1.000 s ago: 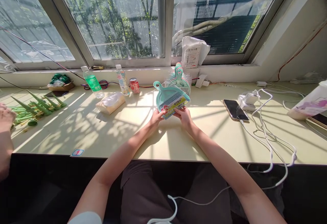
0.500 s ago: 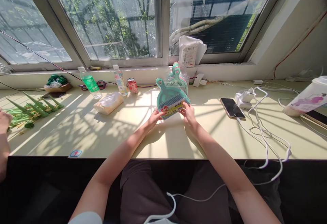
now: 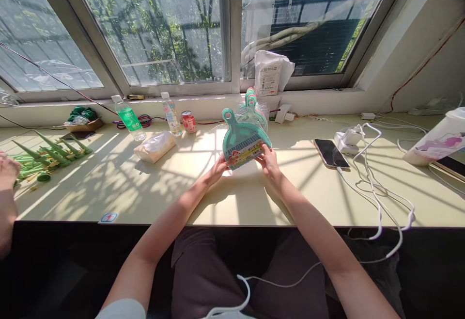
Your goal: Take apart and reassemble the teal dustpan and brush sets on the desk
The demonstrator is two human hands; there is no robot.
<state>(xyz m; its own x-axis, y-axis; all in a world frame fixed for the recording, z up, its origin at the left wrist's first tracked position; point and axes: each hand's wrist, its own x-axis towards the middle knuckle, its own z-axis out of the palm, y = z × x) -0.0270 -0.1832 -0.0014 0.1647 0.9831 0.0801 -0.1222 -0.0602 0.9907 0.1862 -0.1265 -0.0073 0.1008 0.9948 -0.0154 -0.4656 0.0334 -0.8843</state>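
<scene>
Between my hands is a small teal dustpan (image 3: 236,137) with a brush in it and a printed label (image 3: 250,152) along its lower edge. My left hand (image 3: 219,168) grips the lower left corner, fingers closed on it. My right hand (image 3: 269,162) is closed on the lower right corner, thumb at the label's end. The dustpan is held tilted, its looped handle pointing up and away. Just behind it stand more dustpans (image 3: 250,100) in clear plastic wrapping, partly hidden by the held one.
A tissue pack (image 3: 155,147), green-labelled bottle (image 3: 129,118), second bottle (image 3: 170,115) and red can (image 3: 188,121) stand to the left. Rightward lie a phone (image 3: 330,153), charger (image 3: 347,140), cables and a large cup (image 3: 439,137). Another person's hand (image 3: 7,167) is beside green pieces (image 3: 51,154).
The dustpan stays in both hands, with at most a slight shift in its tilt. At the far left the other person's hand has moved slightly into view.
</scene>
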